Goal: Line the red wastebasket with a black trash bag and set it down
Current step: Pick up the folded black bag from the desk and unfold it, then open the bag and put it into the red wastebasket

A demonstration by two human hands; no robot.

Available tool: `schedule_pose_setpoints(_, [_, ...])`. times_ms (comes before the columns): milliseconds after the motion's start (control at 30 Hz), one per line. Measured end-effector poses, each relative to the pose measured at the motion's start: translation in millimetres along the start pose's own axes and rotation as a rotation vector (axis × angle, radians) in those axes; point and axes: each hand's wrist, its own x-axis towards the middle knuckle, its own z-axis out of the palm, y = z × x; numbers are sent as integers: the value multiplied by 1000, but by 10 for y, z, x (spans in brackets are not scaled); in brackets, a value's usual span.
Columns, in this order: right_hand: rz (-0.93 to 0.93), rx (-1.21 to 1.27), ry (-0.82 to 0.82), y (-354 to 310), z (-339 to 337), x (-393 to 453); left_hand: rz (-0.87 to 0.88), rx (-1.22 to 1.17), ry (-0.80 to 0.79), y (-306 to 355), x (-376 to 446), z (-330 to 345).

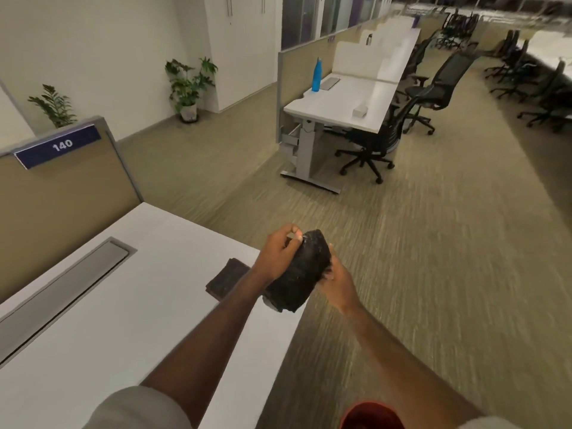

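A folded, bunched black trash bag (297, 274) is held in front of me over the corner of a white desk. My left hand (278, 252) pinches its upper edge with thumb and fingers. My right hand (337, 280) grips the bag's right side from below. The red wastebasket (371, 416) shows only as a rim at the bottom edge, below my right forearm, on the carpet beside the desk.
The white desk (108, 305) on my left carries a dark flat folded item (227, 278) and a grey cable tray. A partition labelled 140 (62, 147) stands behind it. Another desk (340, 106) with a blue bottle and black office chairs (371, 144) lies ahead across the carpet.
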Motion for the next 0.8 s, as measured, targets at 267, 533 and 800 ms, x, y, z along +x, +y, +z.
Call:
schedule_pose_setpoints(267, [104,164,61,444,-1134,-873,-153,-96,-71,903,-298,891])
schedule_pose_setpoints(533, [150,552,133,845,-2309,-1612,-415,-5,35,1050,-708,1850])
schedule_pose_setpoints(800, [120,369,235,1132,-2844,-1900,-225,112,150,1142,-1536,2820])
